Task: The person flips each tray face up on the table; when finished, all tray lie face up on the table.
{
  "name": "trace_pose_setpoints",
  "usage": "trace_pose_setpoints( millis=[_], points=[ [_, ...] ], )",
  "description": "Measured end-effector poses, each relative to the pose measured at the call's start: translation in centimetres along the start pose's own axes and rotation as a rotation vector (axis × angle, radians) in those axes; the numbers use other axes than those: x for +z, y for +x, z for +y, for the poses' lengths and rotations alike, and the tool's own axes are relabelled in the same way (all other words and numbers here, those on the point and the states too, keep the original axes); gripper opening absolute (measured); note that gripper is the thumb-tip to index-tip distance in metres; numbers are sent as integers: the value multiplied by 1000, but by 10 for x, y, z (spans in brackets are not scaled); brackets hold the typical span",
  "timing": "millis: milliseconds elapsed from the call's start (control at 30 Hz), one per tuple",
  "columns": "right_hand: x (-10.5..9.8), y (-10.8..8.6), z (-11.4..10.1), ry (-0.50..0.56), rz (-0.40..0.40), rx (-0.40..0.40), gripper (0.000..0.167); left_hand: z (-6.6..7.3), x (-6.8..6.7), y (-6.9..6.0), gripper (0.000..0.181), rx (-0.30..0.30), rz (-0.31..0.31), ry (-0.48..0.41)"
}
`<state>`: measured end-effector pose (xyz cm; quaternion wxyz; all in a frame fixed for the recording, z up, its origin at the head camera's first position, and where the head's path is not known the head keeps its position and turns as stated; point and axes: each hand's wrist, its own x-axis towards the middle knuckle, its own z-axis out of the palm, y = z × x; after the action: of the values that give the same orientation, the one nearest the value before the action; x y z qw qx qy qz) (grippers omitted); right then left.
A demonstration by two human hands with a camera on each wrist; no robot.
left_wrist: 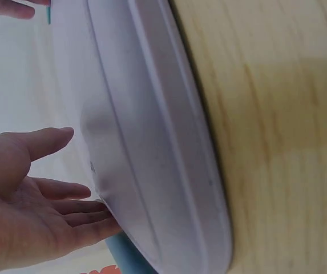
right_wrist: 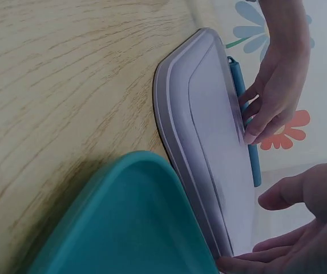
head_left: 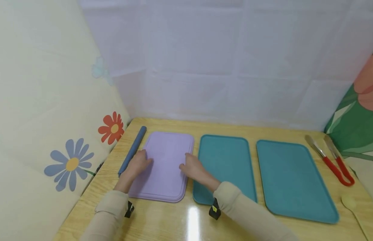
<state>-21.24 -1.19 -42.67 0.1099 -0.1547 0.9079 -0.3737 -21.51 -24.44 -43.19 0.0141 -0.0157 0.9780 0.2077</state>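
A lilac plastic board (head_left: 166, 160) with a line running round near its rim lies flat on the wooden table. My left hand (head_left: 139, 163) is at its left edge; in the left wrist view the fingertips (left_wrist: 97, 228) touch that edge while the thumb stays raised. Opposite it, my right hand (head_left: 193, 166) is at the right edge, its thumb apart from the board in the right wrist view and its lower fingers (right_wrist: 249, 264) at the rim. Neither hand has fingers curled round the board. Close by the left hand lies a blue rolled-up mat or tube (head_left: 132, 150).
Two teal trays lie right of the board: a nearer one (head_left: 226, 160), partly under my right forearm, and a farther one (head_left: 294, 180). Red-handled tongs (head_left: 337, 167) and a pale spoon (head_left: 350, 203) lie at the far right. A cloth wall (head_left: 204, 67) closes off the back.
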Motion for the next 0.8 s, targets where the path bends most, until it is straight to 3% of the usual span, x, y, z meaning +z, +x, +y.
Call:
trace_pose_setpoints(
  millis=[233, 567, 800],
  points=[
    [5, 2, -4, -38, 5, 29, 57, -4, 1, -2, 53, -86, -74, -41],
    [8, 2, -6, -105, 0, 69, 60, -5, 3, -1, 54, -78, -71, -31],
    [7, 6, -7, -133, 12, 68, 43, -3, 1, 0, 54, -89, -69, -40]
  ],
)
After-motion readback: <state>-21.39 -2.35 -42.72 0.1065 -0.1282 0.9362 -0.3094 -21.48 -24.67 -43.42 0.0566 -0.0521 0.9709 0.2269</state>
